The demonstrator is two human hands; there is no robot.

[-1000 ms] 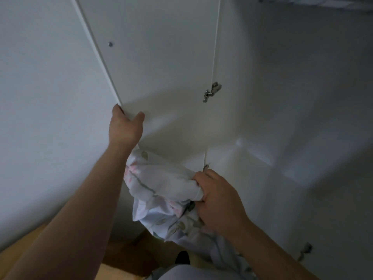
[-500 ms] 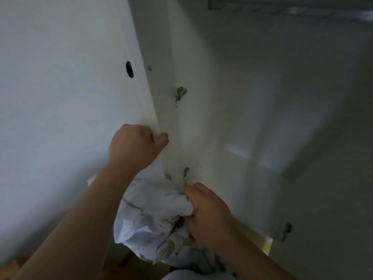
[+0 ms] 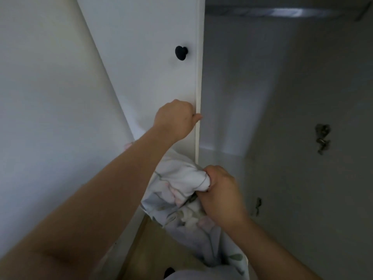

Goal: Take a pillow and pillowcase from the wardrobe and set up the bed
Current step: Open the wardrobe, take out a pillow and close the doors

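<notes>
While left hand grips door | right hand clutches pillowcase

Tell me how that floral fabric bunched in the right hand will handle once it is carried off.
Probably floppy: the floral fabric crumples in folds where the right hand bunches it. Likely light, since one grip holds it while its loose end hangs down. It may trail or snag on the door edge beside it.

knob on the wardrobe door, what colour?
Black, against the white wardrobe door; the knob shows clearly in the head view.
</notes>
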